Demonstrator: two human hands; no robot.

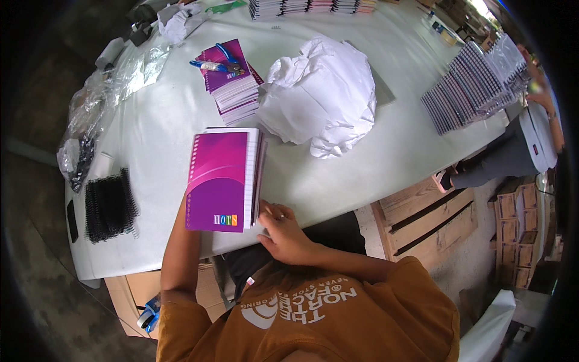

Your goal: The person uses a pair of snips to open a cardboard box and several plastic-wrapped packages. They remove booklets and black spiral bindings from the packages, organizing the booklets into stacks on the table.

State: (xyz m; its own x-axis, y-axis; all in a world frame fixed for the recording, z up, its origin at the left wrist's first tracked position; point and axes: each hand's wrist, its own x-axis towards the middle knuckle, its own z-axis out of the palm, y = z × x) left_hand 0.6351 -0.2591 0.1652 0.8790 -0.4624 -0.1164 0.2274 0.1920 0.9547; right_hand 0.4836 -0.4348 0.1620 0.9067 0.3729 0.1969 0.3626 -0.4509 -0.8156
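A stack of notebooks with a pink and purple cover and holes punched down the left side is in front of me, near the table's front edge. My left forearm runs up to its left side, and the stack hides that hand. Beside the stack's lower right edge, my right hand has its fingers curled in; what they hold, if anything, is too small to make out. Farther back lies another notebook pile of the same colours, with blue-handled pliers on top.
Crumpled white paper lies right of the far pile. Black wire binding coils and clear plastic are at the left. Bound notebooks are stacked at the right, near another person. A wooden pallet is on the floor.
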